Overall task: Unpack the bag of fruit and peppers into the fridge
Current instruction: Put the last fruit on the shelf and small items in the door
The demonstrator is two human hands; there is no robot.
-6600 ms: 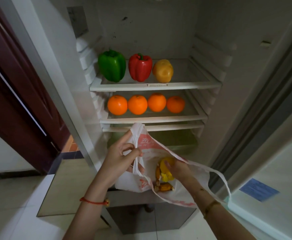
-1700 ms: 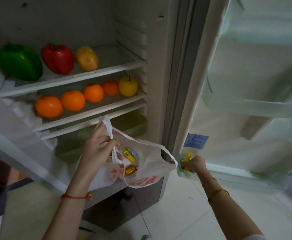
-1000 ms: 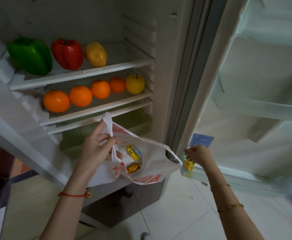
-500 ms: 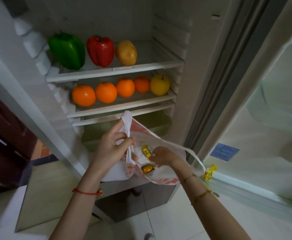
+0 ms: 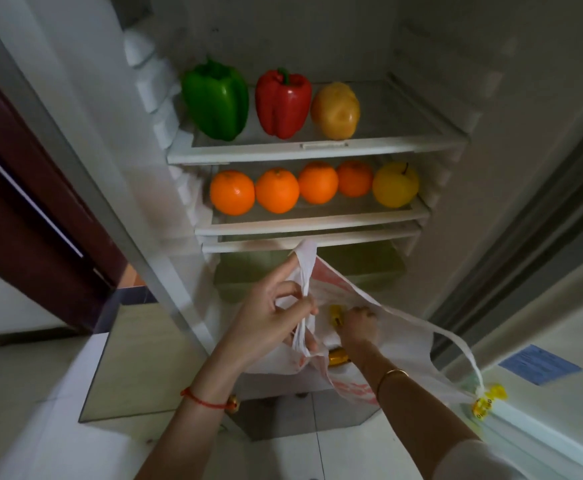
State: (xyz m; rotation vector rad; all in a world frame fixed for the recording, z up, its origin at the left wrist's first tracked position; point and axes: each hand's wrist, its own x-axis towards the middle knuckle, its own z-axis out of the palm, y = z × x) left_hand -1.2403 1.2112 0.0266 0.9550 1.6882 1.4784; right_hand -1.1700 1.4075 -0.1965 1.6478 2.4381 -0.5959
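White thin plastic, printed red: bag (image 5: 404,330) hanging open in front of the fridge, below the lowest shelf edge. Held up by the left hand (image 5: 272,317), grip closed round one twisted handle; other handle loose, trailing to the right toward the door (image 5: 560,323).

Right hand (image 5: 359,323) down inside the bag, fingers bent beside a small yellow packet (image 5: 335,313); not possible to tell if this grip is closed on it. Under the wrist, a second packet (image 5: 338,356), golden and shiny.

Behind the bag and partly hidden by it, a greenish see-through drawer (image 5: 369,268). On the upper shelf (image 5: 317,150), in a row: green pepper (image 5: 217,98), glossy and blocky; red pepper (image 5: 283,102) just beside it; then a yellowish-brown rounded fruit (image 5: 335,110). On the middle shelf (image 5: 310,220): four oranges (image 5: 232,192), close together with dimpled skin, and a smooth yellow apple (image 5: 395,185) at the right end.

In the door's bottom bin, more yellow packets (image 5: 487,403), near a blue label (image 5: 539,368). Red string (image 5: 203,400) on the left wrist, thin metal bangle (image 5: 392,374) on the right. At far left, a dark red door (image 5: 23,202).
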